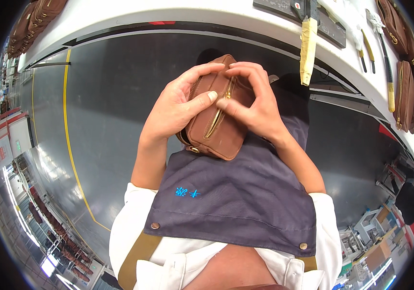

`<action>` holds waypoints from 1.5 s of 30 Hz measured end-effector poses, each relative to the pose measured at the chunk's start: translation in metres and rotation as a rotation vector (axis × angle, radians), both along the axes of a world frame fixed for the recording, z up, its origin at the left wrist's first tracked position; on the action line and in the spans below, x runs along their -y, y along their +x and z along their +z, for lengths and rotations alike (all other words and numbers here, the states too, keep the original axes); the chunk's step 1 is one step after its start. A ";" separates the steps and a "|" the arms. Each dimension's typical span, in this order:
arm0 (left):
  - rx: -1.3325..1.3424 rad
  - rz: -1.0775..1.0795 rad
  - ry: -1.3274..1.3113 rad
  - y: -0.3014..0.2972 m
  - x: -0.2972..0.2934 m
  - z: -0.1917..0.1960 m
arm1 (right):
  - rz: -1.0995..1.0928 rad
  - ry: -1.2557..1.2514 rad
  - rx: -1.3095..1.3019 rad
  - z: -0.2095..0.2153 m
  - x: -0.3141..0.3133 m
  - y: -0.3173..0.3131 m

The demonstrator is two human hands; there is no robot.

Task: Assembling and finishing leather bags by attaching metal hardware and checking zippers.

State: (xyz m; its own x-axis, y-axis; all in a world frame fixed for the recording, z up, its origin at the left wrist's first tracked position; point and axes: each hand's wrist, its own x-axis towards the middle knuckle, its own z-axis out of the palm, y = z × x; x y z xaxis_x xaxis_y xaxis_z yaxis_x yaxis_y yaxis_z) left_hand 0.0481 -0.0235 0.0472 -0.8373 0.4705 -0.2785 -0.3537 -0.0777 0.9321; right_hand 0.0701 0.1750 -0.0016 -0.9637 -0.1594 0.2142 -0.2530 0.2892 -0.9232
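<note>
A brown leather pouch (226, 140) with brass zippers rests over my lap, against the dark apron (236, 193). My left hand (180, 104) wraps round its left side, thumb pressed on the top face and fingers reaching to the far end. From the right, my right hand (257, 99) grips the pouch, its thumb beside the brass zipper (214, 123) on the top face and its fingers bent over the far end. Along the left edge runs a second zipper (183, 137), partly covered by my left hand.
A white worktable (207, 15) curves across the far side. On it lie a dark slab (284, 12), a tool wrapped in yellow tape (308, 50), thin brush-like tools (385, 58) and more brown pouches (402, 96). Further pouches (35, 21) stand at the far left.
</note>
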 end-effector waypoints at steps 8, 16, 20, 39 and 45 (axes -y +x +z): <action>-0.011 -0.017 -0.055 -0.004 -0.004 0.003 | -0.174 -0.425 0.327 -0.002 -0.021 0.004; -0.039 -0.035 -0.080 -0.006 0.020 0.006 | 0.176 0.128 0.306 0.067 -0.128 0.024; 0.026 -0.124 0.052 -0.010 0.038 0.004 | -0.378 0.340 0.119 0.105 -0.192 0.014; 0.148 -0.350 0.189 -0.016 0.005 -0.010 | -0.403 1.011 -0.097 0.083 -0.250 -0.068; 0.132 -0.328 0.189 -0.014 0.004 -0.012 | -0.386 1.394 0.233 0.102 -0.250 -0.061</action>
State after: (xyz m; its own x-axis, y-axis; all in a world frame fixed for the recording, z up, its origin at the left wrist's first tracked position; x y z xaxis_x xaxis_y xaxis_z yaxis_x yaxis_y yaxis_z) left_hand 0.0342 -0.0271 0.0354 -0.5966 0.7603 -0.2570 -0.5042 -0.1059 0.8570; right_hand 0.0088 0.4246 0.1009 -0.9842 0.1674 -0.0572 0.1575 0.9766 0.1466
